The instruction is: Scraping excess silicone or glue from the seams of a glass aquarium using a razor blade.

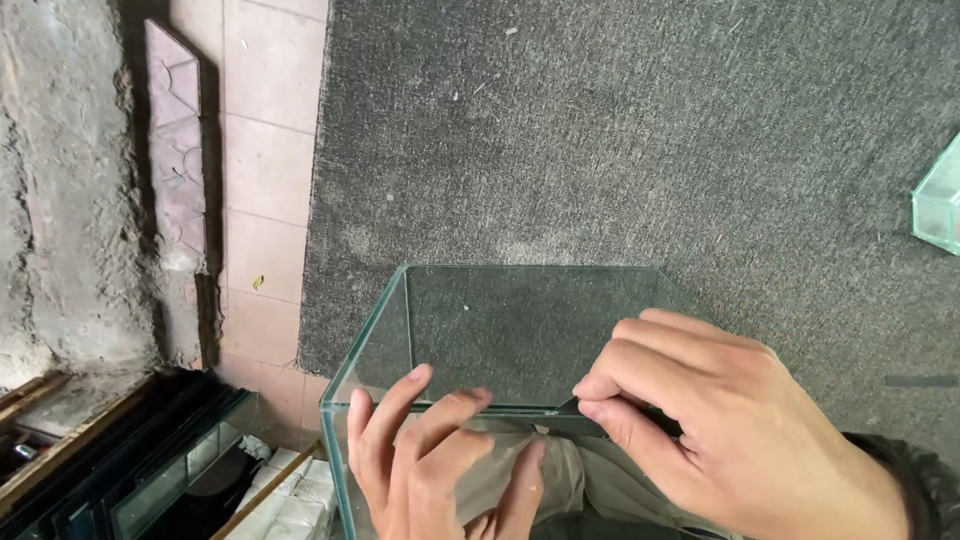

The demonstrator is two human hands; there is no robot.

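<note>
Seemingly midway: left hand splayed, steadying clear rectangular glass tank; right hand pinches thin dark blade along near edge

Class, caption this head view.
Left hand steadies a glass tank while right hand presses a dark tool along its rim.

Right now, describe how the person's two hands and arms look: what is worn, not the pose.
Both hands are bare: no gloves, rings or watch show. The left hand is cut off by the frame's lower edge, so no sleeve shows there. The right hand ends in a dark sleeve with a greenish tint at the wrist, its cuff fabric slightly ribbed. Fingernails are short.
</note>
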